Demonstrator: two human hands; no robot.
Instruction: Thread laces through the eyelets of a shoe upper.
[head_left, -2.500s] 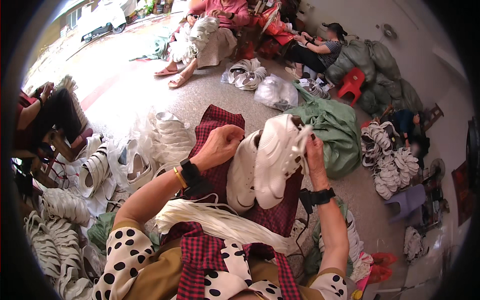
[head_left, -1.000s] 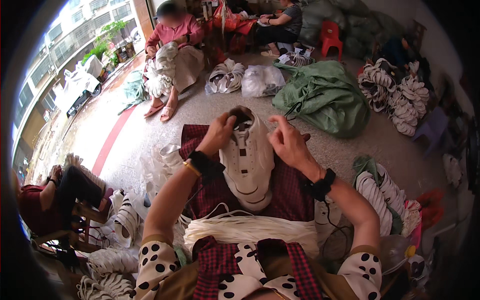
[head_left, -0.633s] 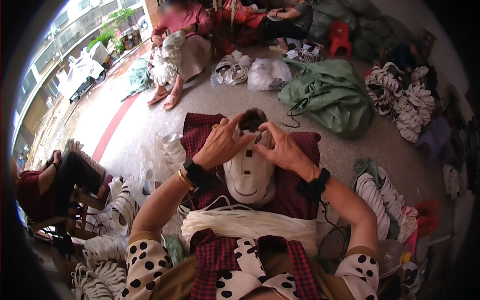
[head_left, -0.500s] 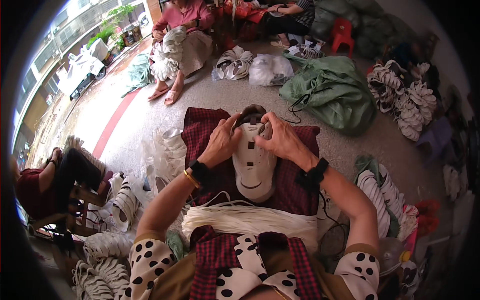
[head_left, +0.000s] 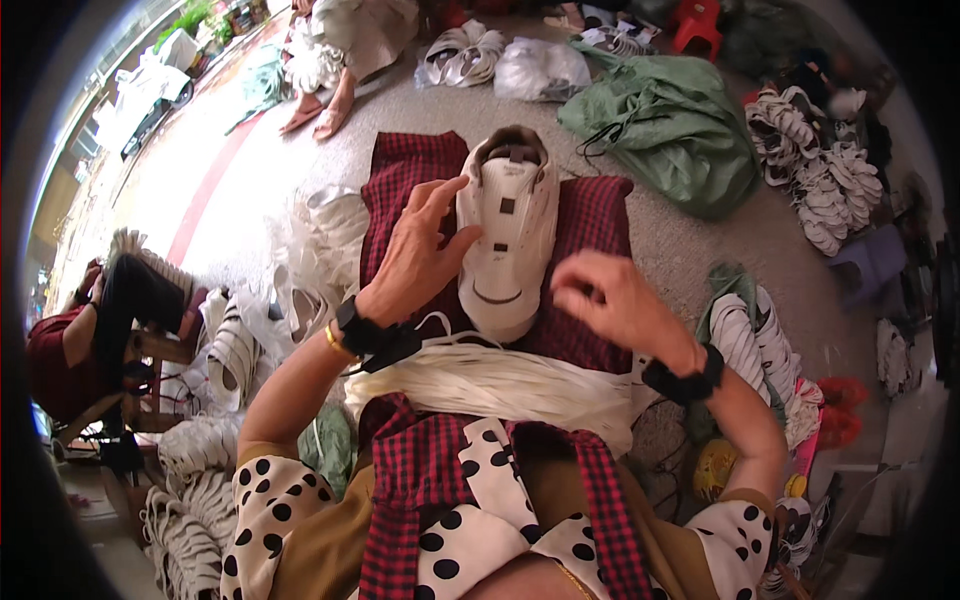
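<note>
A cream-white shoe (head_left: 500, 225), without laces, lies on the red-and-black checked cloth over my lap (head_left: 590, 230). Its toe points toward me, and its brown-lined collar faces away. My left hand (head_left: 420, 250) is open along the shoe's left side, with the fingertips by the upper edge and the thumb close to the middle. Off the shoe's right side, my right hand (head_left: 620, 305) hovers with loosely curled fingers, slightly blurred, and I see nothing in it. Between the shoe and my body lies a thick bundle of cream flat shoelaces (head_left: 480, 385).
Bundled white shoe parts (head_left: 235, 345) lie to the left, with clear plastic bags beside them. A green sack (head_left: 670, 130) stands at the far right, near more strung shoe parts (head_left: 820, 180). A seated person (head_left: 100, 320) is at left, and another person's feet (head_left: 325, 110) show farther ahead.
Both hands held the shoe by its collar. My right hand has let go and moved down toward me; my left has loosened and opened beside it. The view has tilted downward.
</note>
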